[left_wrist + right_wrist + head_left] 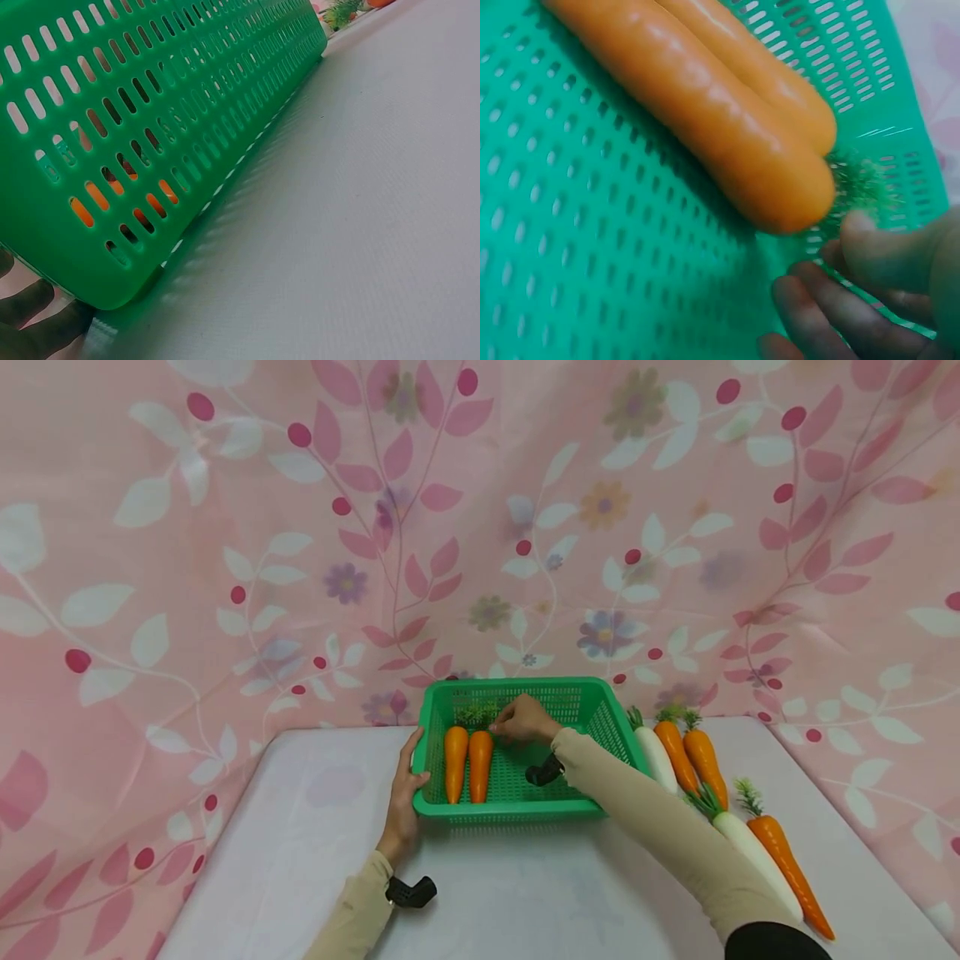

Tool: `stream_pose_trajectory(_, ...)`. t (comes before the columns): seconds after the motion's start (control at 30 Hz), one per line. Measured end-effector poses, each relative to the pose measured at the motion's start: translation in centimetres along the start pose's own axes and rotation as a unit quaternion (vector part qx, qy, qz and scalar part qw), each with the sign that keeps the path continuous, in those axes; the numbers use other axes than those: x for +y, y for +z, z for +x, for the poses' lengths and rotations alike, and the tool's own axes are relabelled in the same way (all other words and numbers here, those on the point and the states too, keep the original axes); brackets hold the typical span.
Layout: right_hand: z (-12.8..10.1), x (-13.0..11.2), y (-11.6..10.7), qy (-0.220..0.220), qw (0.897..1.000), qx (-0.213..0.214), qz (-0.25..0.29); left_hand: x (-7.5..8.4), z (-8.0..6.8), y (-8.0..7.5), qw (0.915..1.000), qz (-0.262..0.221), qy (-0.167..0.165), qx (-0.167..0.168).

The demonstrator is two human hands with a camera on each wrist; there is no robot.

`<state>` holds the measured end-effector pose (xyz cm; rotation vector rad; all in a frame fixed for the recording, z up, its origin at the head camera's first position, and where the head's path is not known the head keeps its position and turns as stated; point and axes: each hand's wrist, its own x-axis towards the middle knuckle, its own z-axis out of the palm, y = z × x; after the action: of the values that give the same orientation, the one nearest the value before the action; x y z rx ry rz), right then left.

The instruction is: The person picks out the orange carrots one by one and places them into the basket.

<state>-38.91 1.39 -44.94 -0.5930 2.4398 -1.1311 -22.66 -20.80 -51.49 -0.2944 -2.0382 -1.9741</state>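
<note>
A green plastic basket (510,810) with slotted walls stands on the table. My left hand (402,797) grips its left side, thumb at the rim; in the left wrist view some fingers (45,319) show at the basket's end wall. Two orange carrots, a left one (455,764) and a right one (481,767), lie side by side inside, leafy tops toward the back wall. My right hand (525,720) reaches into the basket beside the right carrot's top. In the right wrist view its fingers are loosely bent, with the thumb tip close to the green leaves (862,184).
Right of the basket lie a white radish (656,758), two carrots (677,756) (705,760), another white radish (757,856) partly under my right forearm, and a carrot (791,868) near the table's right side. A pink floral cloth (480,527) hangs behind the white table (322,810).
</note>
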Motion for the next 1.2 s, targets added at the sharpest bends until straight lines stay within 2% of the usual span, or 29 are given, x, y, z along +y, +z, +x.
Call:
stream_pose_trajectory(0.13, -1.1, 0.1, -1.9, -0.004, 1.000, 0.006, 0.006, -0.1, 0.0, 0.2, 0.9999, 0.005, 0.006, 0.008)
stream_pose_trajectory(0.33, -3.1, 0.8, -5.6, 0.002, 1.000, 0.005, 0.010, 0.2, -0.2, 0.3, 0.9997, 0.012, -0.016, 0.014)
stream_pose_trajectory(0.53, -4.9, 1.1, -9.5, 0.010, 0.999, 0.036, -0.003, 3.3, -0.4, 0.2, 0.9998, -0.002, -0.021, -0.006)
stream_pose_trajectory(0.6, -5.6, 1.4, -10.9, 0.014, 0.999, 0.049, -0.008, 3.6, -0.4, 0.2, 0.9998, 0.000, -0.017, -0.010)
stream_pose_trajectory(0.7, -6.7, 2.2, -12.9, 0.024, 0.997, 0.071, -0.013, 3.5, -0.3, 0.2, 0.9998, 0.000, -0.016, -0.011)
stream_pose_trajectory(0.87, -8.8, 4.0, -15.9, 0.040, 0.991, 0.119, -0.035, 1.5, -0.2, 0.1, 0.9996, -0.007, -0.026, -0.002)
stream_pose_trajectory(1.0, -10.7, 5.6, -17.8, 0.055, 0.982, 0.154, -0.099, 0.0, 0.0, -0.1, 0.9997, -0.003, -0.022, 0.006)
stream_pose_trajectory(1.2, -13.0, 8.6, -19.3, 0.090, 0.963, 0.158, -0.199, -0.3, 0.0, 0.0, 0.9999, -0.003, -0.006, 0.009)
